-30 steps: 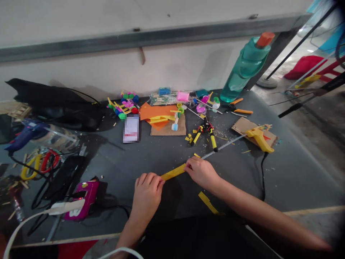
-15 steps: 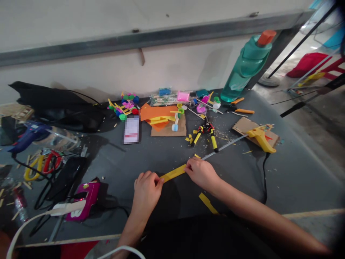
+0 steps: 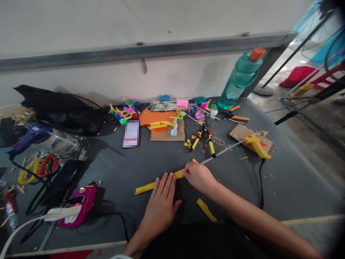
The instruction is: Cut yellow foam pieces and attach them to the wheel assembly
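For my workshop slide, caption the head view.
Left hand flat across a long yellow strip on a dark grey tabletop, right hand pinching it.

1. A dark gray table (image 3: 110,172) is holding many things.
2. A green bottle (image 3: 237,84) is standing at the back.
3. Pliers (image 3: 211,145) with yellow handles are lying spread open.
4. A long yellow strip (image 3: 145,188) is lying in front of them.

Pliers (image 3: 210,141) lie behind the strip (image 3: 146,188), between cardboard (image 3: 164,137) leftward and a glue gun (image 3: 258,145) rightward.
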`<state>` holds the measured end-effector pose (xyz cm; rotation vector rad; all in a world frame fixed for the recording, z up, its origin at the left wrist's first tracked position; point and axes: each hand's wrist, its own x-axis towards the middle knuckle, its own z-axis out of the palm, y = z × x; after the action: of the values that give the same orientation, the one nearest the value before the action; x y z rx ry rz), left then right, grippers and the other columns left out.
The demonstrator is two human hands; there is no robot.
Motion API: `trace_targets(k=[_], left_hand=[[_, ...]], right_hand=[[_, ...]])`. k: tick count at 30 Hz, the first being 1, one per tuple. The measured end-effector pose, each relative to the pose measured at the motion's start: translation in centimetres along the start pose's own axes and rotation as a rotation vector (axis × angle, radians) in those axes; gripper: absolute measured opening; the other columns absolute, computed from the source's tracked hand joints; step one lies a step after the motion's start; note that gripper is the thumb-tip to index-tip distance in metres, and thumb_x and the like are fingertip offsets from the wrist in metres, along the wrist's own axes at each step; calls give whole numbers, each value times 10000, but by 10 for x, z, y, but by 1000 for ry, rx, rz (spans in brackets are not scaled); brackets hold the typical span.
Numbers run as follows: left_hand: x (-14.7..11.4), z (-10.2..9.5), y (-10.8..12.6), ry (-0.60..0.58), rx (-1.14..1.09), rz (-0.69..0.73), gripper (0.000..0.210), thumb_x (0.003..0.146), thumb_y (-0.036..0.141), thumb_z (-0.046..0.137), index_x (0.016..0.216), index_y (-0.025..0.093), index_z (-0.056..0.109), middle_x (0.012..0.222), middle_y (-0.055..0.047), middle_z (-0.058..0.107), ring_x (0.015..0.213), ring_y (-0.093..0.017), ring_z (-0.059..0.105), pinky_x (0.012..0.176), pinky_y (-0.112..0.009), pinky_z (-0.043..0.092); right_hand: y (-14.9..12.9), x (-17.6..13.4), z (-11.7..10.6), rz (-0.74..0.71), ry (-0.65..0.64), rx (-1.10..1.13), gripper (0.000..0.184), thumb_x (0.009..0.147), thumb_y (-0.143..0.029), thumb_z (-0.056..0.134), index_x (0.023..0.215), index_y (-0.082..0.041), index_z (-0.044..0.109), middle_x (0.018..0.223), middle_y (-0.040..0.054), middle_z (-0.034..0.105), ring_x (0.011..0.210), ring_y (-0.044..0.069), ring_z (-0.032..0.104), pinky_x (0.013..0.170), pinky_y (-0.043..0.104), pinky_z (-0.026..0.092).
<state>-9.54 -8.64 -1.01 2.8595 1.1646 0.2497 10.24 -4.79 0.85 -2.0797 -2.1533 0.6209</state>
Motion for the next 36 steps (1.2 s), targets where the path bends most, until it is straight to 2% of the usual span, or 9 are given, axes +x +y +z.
trace_targets(k=[3,15,23,36], left_hand=[[-4,1,-1,-1,19,-9,663,902,418,421,1444,74,254,1482,-166,326,1383,-303,251,1076,-482,331],[-5,4,-2,4,12,-14,685,905,434,402,1460,80,211,1479,-172,326,1383,-288,256,1082,-464,322],[-4,6,-1,-5,37,-22,690,898,428,409,1450,58,224,1472,-183,338,1384,-295,250,1083,-461,320],[-4,4,0,-17,18,-40,664,893,422,435,1450,110,254,1501,-168,286,1397,-298,213,1085,-470,310]], right_hand=[[-1,0,-1,5,3,1,152,860,-253,536,792,-176,649,856,64,692,794,186,658,658,247,426],[-1,1,-3,7,-21,-11,162,861,-250,527,781,-178,647,851,72,692,785,192,655,662,254,431],[-2,1,-1,6,-2,-12,167,854,-217,503,782,-166,644,834,77,682,757,180,642,643,245,410],[-3,-2,-2,21,16,-24,158,848,-221,497,784,-171,632,824,64,672,744,182,640,627,252,396]])
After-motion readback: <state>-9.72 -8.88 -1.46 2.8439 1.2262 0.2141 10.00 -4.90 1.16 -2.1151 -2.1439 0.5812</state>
